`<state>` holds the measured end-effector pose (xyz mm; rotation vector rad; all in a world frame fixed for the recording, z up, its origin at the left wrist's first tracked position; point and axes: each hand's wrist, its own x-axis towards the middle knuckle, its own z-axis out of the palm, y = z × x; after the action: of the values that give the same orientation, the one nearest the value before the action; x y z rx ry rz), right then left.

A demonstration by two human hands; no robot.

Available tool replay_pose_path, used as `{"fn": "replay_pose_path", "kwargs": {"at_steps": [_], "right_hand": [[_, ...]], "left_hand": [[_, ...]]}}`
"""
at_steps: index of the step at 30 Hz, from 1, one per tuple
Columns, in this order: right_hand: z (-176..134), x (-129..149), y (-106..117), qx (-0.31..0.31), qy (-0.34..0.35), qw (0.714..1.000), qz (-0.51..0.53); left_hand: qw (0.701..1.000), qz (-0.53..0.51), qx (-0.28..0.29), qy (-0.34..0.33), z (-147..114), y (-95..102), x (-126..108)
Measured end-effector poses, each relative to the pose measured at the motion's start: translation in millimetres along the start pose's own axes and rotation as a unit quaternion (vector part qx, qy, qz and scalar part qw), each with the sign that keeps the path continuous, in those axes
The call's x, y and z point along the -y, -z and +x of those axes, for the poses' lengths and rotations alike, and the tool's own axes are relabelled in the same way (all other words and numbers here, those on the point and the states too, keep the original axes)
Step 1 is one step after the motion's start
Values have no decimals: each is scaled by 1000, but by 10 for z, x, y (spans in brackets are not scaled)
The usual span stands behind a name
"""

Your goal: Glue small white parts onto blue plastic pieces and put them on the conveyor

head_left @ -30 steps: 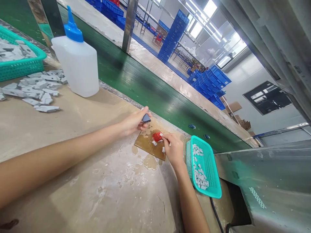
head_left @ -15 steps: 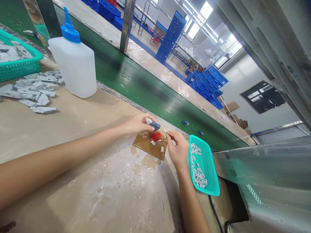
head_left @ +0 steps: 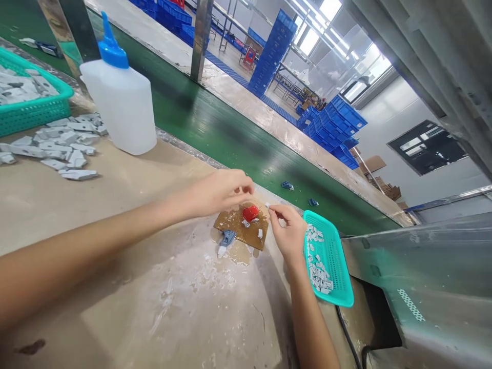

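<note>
My left hand [head_left: 228,192] is over the far edge of a wet brown board [head_left: 240,231], fingers bent and apart, with nothing visible in them. Below it, a blue-and-white plastic part [head_left: 227,238] lies across the board's near left corner. A red round object [head_left: 250,212] sits on the board with a few small white pieces [head_left: 260,233] around it. My right hand [head_left: 288,229], at the board's right side, pinches a small white piece [head_left: 268,204] between thumb and forefinger.
A green basket [head_left: 348,277] of small white pieces stands right of my right hand. At left are a white bottle [head_left: 125,110] with a blue nozzle, a heap of grey-white parts [head_left: 69,146] and another green basket [head_left: 34,120]. A green conveyor [head_left: 230,138] carries several blue parts [head_left: 287,185].
My left hand has let go of the blue-and-white part, which now lies at the board's near left corner. The hand is now up over the far edge. Parts on the conveyor have shifted left.
</note>
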<state>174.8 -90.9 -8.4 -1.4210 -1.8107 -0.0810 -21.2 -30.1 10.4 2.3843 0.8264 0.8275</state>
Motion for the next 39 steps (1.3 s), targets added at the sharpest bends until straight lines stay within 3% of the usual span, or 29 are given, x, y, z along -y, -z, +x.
{"fn": "replay_pose_path", "kwargs": {"at_steps": [3,5,8,11,16,21,27,30,34,39], "right_hand": [[15,-15,41,-11,6,1000,2],[19,-24,51,-10,11,1000,5],[18,-17,52,-2,18,1000,4],[14,2,61,8,16,1000,2],[3,-5,78,13,4,1000,4],[-5,-67,52,10,5,1000,2],[-13,-116,27,1,8,1000,11],[-14,-115,31,4,-1,1000,10],[-13,-108,34,13,-8,1000,10],[-16,-118,22,26,-6,1000,4]], "left_hand": [[983,82,106,-122,-265,-22,-187],[965,166,135,-154,-471,-146,-267],[951,273,131,-68,-680,-373,-326],[946,294,133,42,-715,-515,-362],[968,170,128,134,-657,-475,-329],[970,13,68,231,-573,-186,-138],[901,-225,85,362,-386,151,29],[889,-257,56,376,-363,210,94],[875,-276,62,392,-375,253,195],[885,-242,47,394,-382,335,296]]}}
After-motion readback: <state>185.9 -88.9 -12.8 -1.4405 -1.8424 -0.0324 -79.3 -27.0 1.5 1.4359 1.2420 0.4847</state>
